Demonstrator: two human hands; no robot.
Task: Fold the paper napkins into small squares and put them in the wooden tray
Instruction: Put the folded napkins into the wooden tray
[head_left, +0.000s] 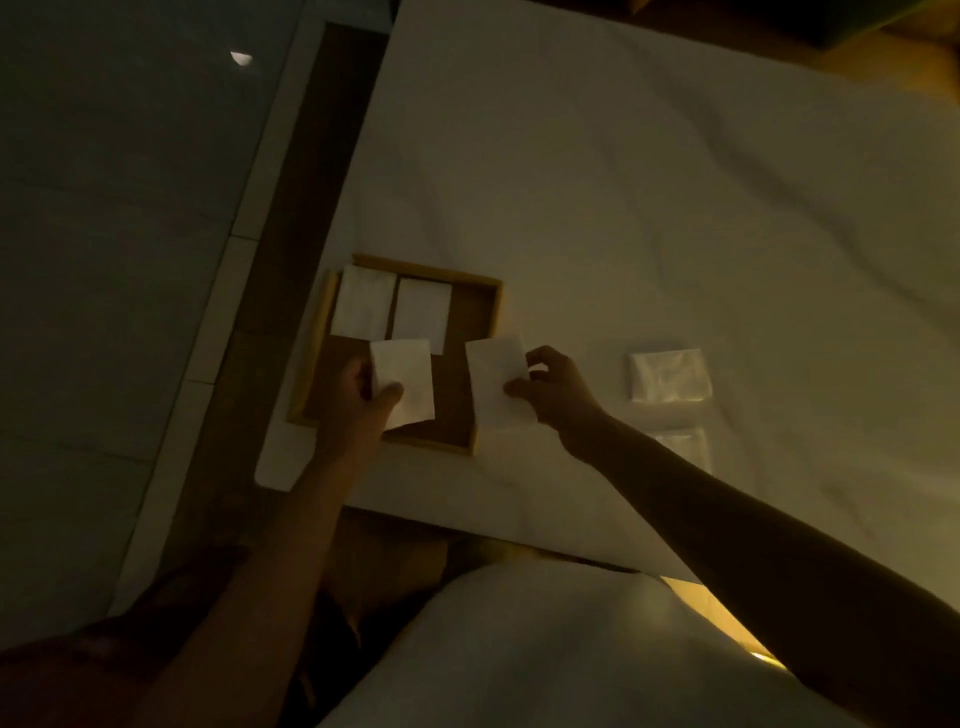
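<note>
A square wooden tray (487, 312) lies near the left edge of a white-sheeted bed. Two folded white napkins (363, 300) (422, 312) rest side by side in its far left part. My left hand (363, 397) pinches a folded napkin (408, 376) over the tray's near left area. My right hand (550, 387) holds a second folded napkin (493, 379) by its right edge, over the tray's right rim. A plastic pack of napkins (670, 374) lies on the sheet to the right.
A flat clear wrapper (680, 447) lies just nearer than the pack. The white bed sheet (623, 208) spreads far and right. Left of the bed run a dark wooden strip (291, 218) and a grey floor. A white pillow (519, 654) is at the near edge.
</note>
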